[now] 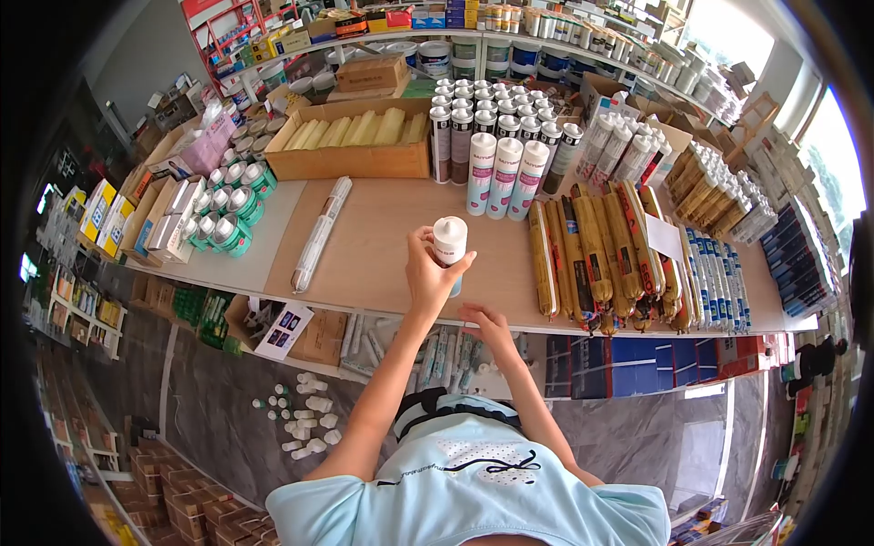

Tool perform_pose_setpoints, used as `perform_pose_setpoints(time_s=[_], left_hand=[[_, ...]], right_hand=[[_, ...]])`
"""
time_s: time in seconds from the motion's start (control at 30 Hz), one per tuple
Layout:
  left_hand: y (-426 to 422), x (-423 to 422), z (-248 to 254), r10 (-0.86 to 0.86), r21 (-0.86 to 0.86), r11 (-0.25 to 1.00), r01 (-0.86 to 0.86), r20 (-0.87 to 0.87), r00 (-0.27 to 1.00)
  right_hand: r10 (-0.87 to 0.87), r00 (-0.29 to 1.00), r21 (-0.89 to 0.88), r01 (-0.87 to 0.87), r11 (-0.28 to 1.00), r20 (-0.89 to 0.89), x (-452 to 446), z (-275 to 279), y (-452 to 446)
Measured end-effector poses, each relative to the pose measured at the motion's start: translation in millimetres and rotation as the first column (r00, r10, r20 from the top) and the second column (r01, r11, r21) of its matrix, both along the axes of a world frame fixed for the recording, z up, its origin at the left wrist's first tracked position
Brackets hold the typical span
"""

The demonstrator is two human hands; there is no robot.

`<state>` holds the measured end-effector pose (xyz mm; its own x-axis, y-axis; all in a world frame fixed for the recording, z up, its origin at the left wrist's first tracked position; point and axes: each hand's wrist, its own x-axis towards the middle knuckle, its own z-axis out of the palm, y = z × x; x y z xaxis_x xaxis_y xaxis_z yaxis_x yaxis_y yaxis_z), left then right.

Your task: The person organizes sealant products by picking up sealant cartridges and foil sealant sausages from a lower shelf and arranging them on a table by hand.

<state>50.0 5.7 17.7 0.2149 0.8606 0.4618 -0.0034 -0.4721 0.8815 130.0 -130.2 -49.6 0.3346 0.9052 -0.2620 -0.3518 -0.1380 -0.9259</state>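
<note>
My left hand is wrapped round a white-topped sealant cartridge, held upright over the front part of the wooden table. My right hand is near the table's front edge, below and to the right of the cartridge, fingers apart and holding nothing. Behind the held cartridge three similar white, pink and teal cartridges stand in a row. A long white foil tube lies on the table to the left. Gold foil tubes lie side by side on the right.
Green and white cans are stacked at the left. At the back are an open cardboard box of yellowish sticks and grey-and-black cartridges. Blue-and-white tubes lie further right. White bottles are on the floor.
</note>
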Motion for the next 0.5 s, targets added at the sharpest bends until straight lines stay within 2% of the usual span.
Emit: perform_pose_setpoints(time_s=[0.03,0.1,0.13,0.2,0.23,0.37,0.43,0.5], left_hand=[[1.5,-2.2,-1.6,0.007,0.0,1.0,-0.007,0.006,1.0],[5.2,-11.4,-6.9,-0.116,0.034,0.993,0.115,0.026,0.993],[8.1,-18.0,-10.7,-0.11,0.036,0.993,0.109,0.028,0.994],[12.7,-34.6,-22.0,-0.252,0.066,0.963,0.262,-0.125,0.96],[12.8,-42.0,-28.6,-0.361,-0.093,0.931,0.352,-0.104,0.927],[17.0,-48.3,-46.3,-0.419,-0.089,0.908,0.41,-0.232,0.878],[19.8,-45.8,-53.6,-0.363,-0.14,0.931,0.336,-0.301,0.882],[19.6,-41.4,-59.3,-0.325,-0.105,0.946,0.307,-0.303,0.896]], right_hand=[[-0.005,1.0,0.022,0.004,1.0,0.009,0.2,-0.4,1.1],[0.007,1.0,0.021,-0.007,1.0,0.014,-1.5,4.6,0.6],[0.01,1.0,0.017,-0.01,1.0,0.011,-2.9,7.8,0.3],[0.012,1.0,0.024,-0.012,1.0,0.0,-4.0,4.1,0.8],[0.009,1.0,0.031,-0.009,0.999,-0.011,-4.0,2.0,1.2],[0.004,1.0,0.042,-0.004,0.999,-0.018,-5.9,-3.8,4.5],[-0.02,1.0,0.036,0.02,0.999,-0.008,-7.4,-4.0,6.3],[-0.021,1.0,0.037,0.021,0.999,-0.01,-7.0,-3.9,6.2]])
